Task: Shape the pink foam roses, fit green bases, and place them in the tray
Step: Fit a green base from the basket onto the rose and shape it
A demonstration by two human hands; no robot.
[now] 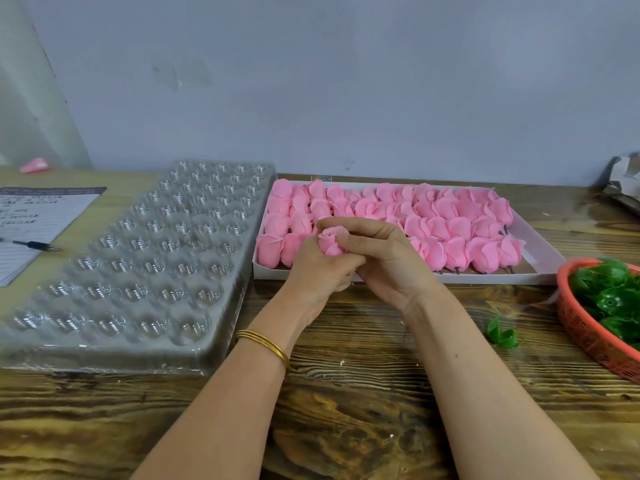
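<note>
Dark, strongly grained wooden table [346, 393], flecked with pale crumbs, with a lighter wooden top [86, 181] adjoining it to the left of the white box [540, 244]. Plain grey-blue wall [346, 81] directly behind the box, bearing a faint patch of clear tape.

Inside the box: close rows of pink roses [433, 216] lying on their sides, short dark stems pointing toward the near wall. Just left of the box, its edge against or very near it: clear plastic tray [138, 265] moulded into rows of round ribbed cups.

Above the near left part of the box: single rose [330, 242], bud upward, held in both hands. Left hand [311, 268] wrapped round the lower part, fingers curled; right hand [381, 258] pinching the side between thumb and bent forefinger. Gold bangles [265, 344] on the left wrist.

Right of the box, cut by the frame edge: orange mesh basket [588, 330] holding green bases [609, 296]. One loose base [502, 334] on the table nearer than the box's right end, just beside the basket.

Far left of the box, beyond the tray: printed sheet [38, 216] with a dark header band and ruled lines, black pen [34, 244] lying across it. Writing on the sheet too blurred to read.

Behind and right of the box, at the frame edge: crumpled grey-white paper [623, 188].
</note>
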